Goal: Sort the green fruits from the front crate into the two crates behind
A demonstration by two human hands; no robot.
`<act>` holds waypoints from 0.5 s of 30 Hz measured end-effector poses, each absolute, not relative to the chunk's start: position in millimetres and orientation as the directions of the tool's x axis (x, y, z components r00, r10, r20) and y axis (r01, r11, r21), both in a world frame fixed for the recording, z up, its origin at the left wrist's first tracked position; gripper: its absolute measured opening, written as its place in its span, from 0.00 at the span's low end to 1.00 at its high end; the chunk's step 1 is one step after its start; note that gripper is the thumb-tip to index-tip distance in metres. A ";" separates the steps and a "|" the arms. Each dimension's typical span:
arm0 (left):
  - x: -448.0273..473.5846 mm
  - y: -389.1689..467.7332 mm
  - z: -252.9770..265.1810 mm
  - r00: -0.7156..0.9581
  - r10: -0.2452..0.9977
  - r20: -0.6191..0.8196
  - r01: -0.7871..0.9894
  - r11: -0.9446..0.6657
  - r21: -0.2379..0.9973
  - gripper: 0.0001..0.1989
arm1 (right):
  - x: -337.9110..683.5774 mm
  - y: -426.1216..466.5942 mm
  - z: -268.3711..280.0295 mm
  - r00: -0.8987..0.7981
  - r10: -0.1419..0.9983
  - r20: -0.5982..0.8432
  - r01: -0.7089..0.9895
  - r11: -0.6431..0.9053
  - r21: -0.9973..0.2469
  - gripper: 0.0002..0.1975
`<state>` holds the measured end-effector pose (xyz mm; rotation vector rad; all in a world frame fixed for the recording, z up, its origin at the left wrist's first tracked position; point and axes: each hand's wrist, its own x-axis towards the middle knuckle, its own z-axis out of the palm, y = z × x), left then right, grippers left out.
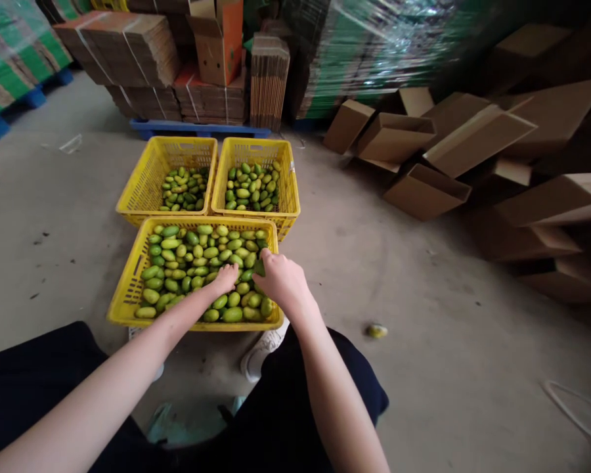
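A yellow plastic crate in front of me holds many small oval green-yellow fruits that look like mangoes. My left hand reaches into its right half, fingers bent against a green mango. Close by, at the crate's right side, my right hand is closed round another green mango, mostly hidden by the fingers. Both forearms come in from below, and the left one covers some of the fruit.
Behind stand two more yellow crates, left and right, with mangoes inside. Flattened cartons are stacked on a blue pallet. Open cardboard boxes lie at the right. One fruit is on the floor.
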<state>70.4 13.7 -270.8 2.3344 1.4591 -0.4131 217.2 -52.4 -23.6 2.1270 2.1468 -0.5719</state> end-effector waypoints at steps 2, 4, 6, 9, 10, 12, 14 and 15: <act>73.6 9.8 -271.6 0.412 0.814 -0.409 0.910 -0.393 0.134 0.29 | 218.3 -52.7 -20.2 -0.044 0.956 -0.289 0.971 -0.027 -0.238 0.15; 75.2 6.7 -271.5 0.409 0.819 -0.402 0.912 -0.386 0.141 0.28 | 220.5 -52.0 -16.8 -0.022 0.960 -0.278 0.969 -0.048 -0.243 0.16; 72.7 6.6 -269.4 0.426 0.808 -0.406 0.905 -0.389 0.175 0.28 | 222.2 -49.3 -14.5 0.016 0.967 -0.255 0.972 -0.075 -0.223 0.17; 59.6 10.3 -262.6 0.465 0.778 -0.423 0.885 -0.385 0.264 0.29 | 220.9 -44.4 -13.9 0.034 0.974 -0.225 0.976 -0.081 -0.203 0.17; 53.2 11.4 -259.5 0.469 0.770 -0.431 0.880 -0.371 0.296 0.29 | 219.4 -43.5 -14.4 0.026 0.974 -0.223 0.976 -0.073 -0.205 0.17; 39.1 12.1 -251.7 0.462 0.759 -0.458 0.877 -0.316 0.362 0.31 | 216.2 -43.9 -15.9 0.006 0.973 -0.231 0.975 -0.057 -0.213 0.17; 25.4 11.9 -240.3 0.447 0.748 -0.491 0.871 -0.237 0.432 0.30 | 214.2 -46.4 -17.6 -0.018 0.972 -0.235 0.972 -0.038 -0.233 0.17; 19.4 12.1 -232.5 0.442 0.742 -0.504 0.861 -0.193 0.471 0.27 | 213.9 -47.9 -18.6 -0.034 0.972 -0.233 0.967 -0.026 -0.253 0.17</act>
